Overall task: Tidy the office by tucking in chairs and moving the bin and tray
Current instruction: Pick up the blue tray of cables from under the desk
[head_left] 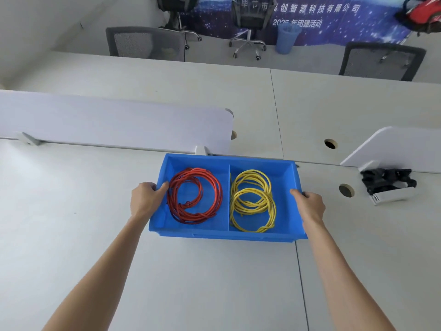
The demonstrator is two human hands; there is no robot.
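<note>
Blue tray (pixel 284 174) on the white counter (pixel 71 211), a little past frame centre toward 12 o'clock, its far rim just short of the low divider panel (pixel 114 125). Two compartments inside, split by a wall: red cable coil (pixel 194 195) in the 9 o'clock half, yellow cable coil (pixel 253 201) in the 3 o'clock half. Left hand (pixel 146 199) gripping the tray's 9 o'clock rim, thumb hooked over the edge and touching the red coil, other fingers curled down the outer wall. Right hand (pixel 309 206) gripping the 3 o'clock rim, thumb lying inside along the wall, fingers wrapped outside and mostly hidden. Both forearms reaching in from 6 o'clock.

At 3 o'clock of the tray, well apart, a black tangled object (pixel 386 180) lying under a second white divider (pixel 393 146), with two round cable holes nearby in the counter. Beyond the far counter, toward 12 o'clock: grey mesh chair (pixel 145 44) at 11 o'clock, another grey mesh chair (pixel 381 60) at 1 o'clock, both backs close to the counter edge. Farther back, a light blue bin (pixel 287 39) on the floor beside a swivel chair (pixel 249 22), in front of a dark blue banner (pixel 334 17).
</note>
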